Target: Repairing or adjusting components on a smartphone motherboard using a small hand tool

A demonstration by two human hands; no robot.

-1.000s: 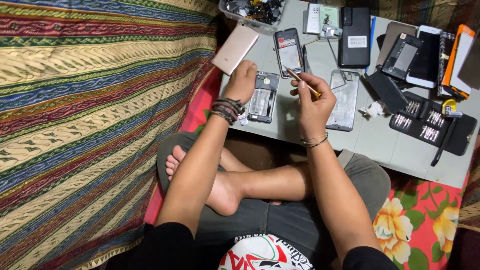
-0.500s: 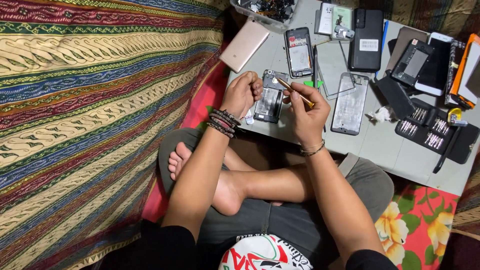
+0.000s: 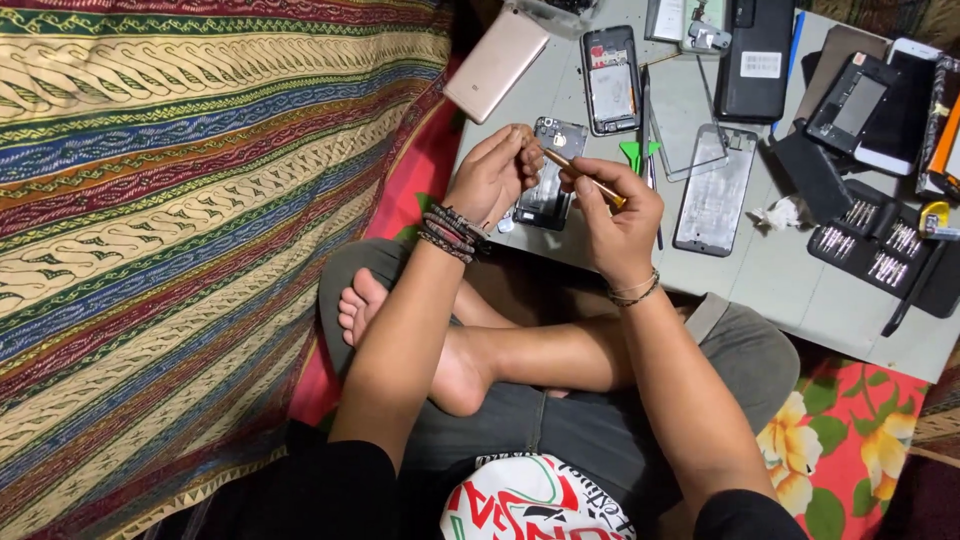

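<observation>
A person sits cross-legged at a low grey table (image 3: pixel 800 290) strewn with dismantled phones. An opened phone (image 3: pixel 552 175) lies at the table's near edge. The right hand (image 3: pixel 618 215) is closed in a pinch around a thin gold-tipped screwdriver (image 3: pixel 580 175) angled down over the phone; the left hand (image 3: pixel 492 178) is curled, fingertips meeting the tool's tip beside the phone. The work likely calls for keeping the shaft steady and the phone braced flat. The tip and any screw are too small to make out; a black bit case (image 3: pixel 880 245) runs past the frame's right edge.
</observation>
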